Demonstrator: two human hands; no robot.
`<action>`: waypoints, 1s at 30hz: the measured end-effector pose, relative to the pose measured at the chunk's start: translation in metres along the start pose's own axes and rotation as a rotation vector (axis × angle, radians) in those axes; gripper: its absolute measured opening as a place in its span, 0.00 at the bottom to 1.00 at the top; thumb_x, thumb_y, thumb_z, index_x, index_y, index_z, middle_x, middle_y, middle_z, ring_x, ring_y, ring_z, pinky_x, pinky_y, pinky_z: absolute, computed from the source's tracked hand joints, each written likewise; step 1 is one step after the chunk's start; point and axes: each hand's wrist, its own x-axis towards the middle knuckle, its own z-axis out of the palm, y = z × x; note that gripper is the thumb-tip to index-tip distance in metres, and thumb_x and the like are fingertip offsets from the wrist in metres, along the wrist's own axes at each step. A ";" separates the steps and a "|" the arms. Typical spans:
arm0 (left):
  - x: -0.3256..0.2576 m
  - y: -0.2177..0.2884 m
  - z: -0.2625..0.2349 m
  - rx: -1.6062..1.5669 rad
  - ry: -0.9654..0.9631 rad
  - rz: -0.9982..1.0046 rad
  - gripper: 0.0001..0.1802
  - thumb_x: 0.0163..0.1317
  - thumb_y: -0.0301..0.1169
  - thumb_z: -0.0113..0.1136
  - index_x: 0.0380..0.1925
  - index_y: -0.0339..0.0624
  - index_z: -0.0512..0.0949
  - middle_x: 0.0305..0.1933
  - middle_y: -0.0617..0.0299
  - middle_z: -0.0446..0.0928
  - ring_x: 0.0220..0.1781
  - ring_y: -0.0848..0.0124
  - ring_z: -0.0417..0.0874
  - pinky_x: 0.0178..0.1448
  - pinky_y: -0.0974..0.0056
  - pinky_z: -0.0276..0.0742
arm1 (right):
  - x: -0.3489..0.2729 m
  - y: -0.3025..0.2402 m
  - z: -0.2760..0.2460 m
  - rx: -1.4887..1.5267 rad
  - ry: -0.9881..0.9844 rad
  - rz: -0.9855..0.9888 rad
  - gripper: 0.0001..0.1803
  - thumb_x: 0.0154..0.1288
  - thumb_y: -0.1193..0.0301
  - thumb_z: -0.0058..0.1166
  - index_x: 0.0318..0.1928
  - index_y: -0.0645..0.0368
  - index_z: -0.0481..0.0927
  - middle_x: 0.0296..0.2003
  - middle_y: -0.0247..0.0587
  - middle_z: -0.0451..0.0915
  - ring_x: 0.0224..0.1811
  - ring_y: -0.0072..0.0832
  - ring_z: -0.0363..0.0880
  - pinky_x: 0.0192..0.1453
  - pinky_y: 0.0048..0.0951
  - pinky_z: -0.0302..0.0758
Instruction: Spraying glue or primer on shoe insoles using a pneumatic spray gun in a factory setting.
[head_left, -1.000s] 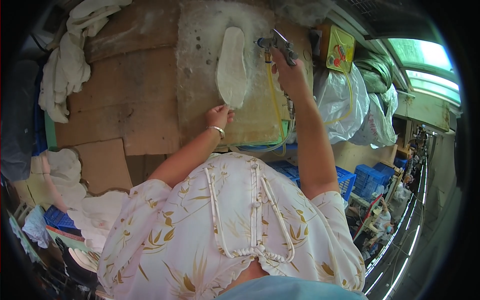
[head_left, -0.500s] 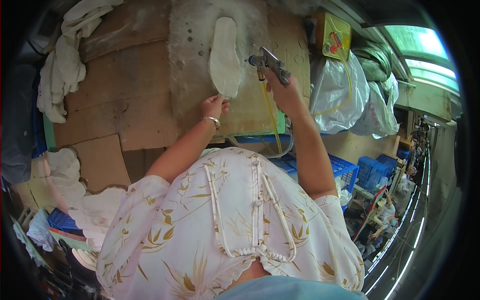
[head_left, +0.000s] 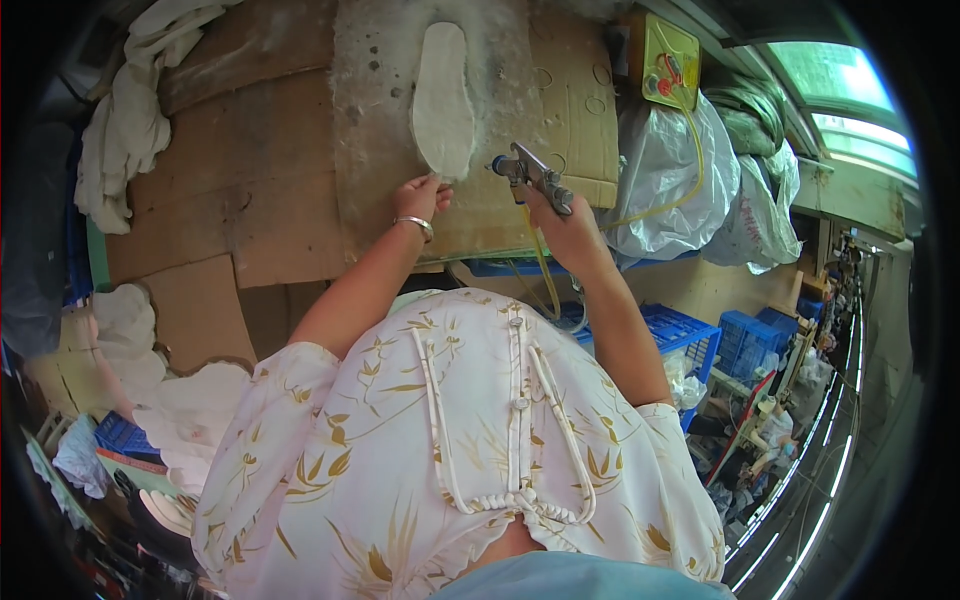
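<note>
- Head view: one white shoe insole (head_left: 443, 98) lies flat on the powder-dusted cardboard worktop (head_left: 250, 200), its long axis running from the near edge toward the far edge, the narrower heel end nearest the person and the broader toe end pointing away.
- The left hand (head_left: 420, 195) pinches the insole's heel end with its fingertips, fingers curled close; a single silver bracelet (head_left: 415, 226) sits on the wrist.
- The right hand (head_left: 565, 225) is wrapped tight around the handle of one metal spray gun (head_left: 530, 172), whose nozzle points left at the insole's heel end, just beside it and not touching.
- One yellow hose (head_left: 540, 265) hangs from the gun past the near edge of the worktop.
- Open cardboard lies to the insole's left; a heap of white cloth (head_left: 120, 130) crowds the left edge, and two plastic bags (head_left: 700, 180) crowd the right.
- Two blue crates (head_left: 720, 335) stand below on the right.
</note>
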 end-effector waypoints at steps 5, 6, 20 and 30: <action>0.003 -0.002 0.001 -0.002 0.008 -0.005 0.13 0.60 0.31 0.53 0.40 0.34 0.72 0.35 0.55 0.77 0.33 0.69 0.81 0.31 0.71 0.78 | -0.011 0.010 0.004 -0.009 -0.029 -0.018 0.17 0.61 0.60 0.50 0.30 0.64 0.71 0.18 0.32 0.64 0.22 0.20 0.59 0.27 0.25 0.61; 0.004 -0.004 0.001 -0.002 0.007 -0.006 0.13 0.60 0.31 0.53 0.40 0.34 0.72 0.35 0.55 0.77 0.33 0.69 0.81 0.31 0.71 0.78 | -0.010 0.008 0.004 -0.009 -0.028 -0.017 0.17 0.61 0.60 0.50 0.30 0.64 0.71 0.18 0.32 0.64 0.22 0.20 0.59 0.27 0.25 0.61; 0.003 -0.001 0.000 -0.007 0.002 -0.017 0.12 0.59 0.30 0.54 0.40 0.34 0.72 0.34 0.57 0.78 0.32 0.71 0.81 0.29 0.73 0.77 | 0.042 -0.049 -0.002 0.052 0.087 -0.028 0.16 0.61 0.60 0.51 0.29 0.63 0.74 0.17 0.29 0.66 0.20 0.18 0.61 0.25 0.23 0.62; 0.002 0.004 0.002 0.019 -0.022 -0.034 0.12 0.59 0.31 0.54 0.40 0.34 0.72 0.35 0.56 0.77 0.31 0.71 0.81 0.28 0.72 0.78 | 0.092 -0.059 -0.008 0.136 0.218 -0.162 0.17 0.59 0.59 0.53 0.29 0.63 0.76 0.17 0.29 0.68 0.21 0.17 0.63 0.26 0.23 0.63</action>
